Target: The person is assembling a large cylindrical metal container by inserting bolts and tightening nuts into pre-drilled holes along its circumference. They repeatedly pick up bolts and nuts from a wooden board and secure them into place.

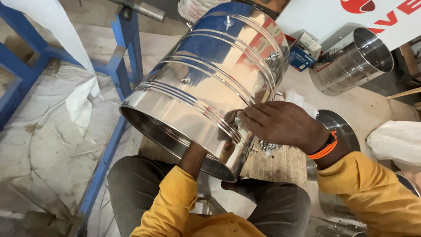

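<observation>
The right hand (280, 123) lies knuckles-up on the outer wall of the steel drum (206, 83), its grip pinched together on a small fitting (238, 119) at the ribbed band. The left arm goes up inside the drum's open end; that grip is hidden. Beyond the right hand sit a second drum (351, 61), a blue box (301, 56) and a white bag (397, 140). Left stands a blue frame (125, 66).

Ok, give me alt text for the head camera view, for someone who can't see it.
A person in yellow sleeves holds a large shiny steel drum on its side over their lap, the right hand pinching a small fitting on its outer wall while the left arm reaches inside, its hand hidden. Another steel drum lies beyond, beside a blue metal frame.
</observation>
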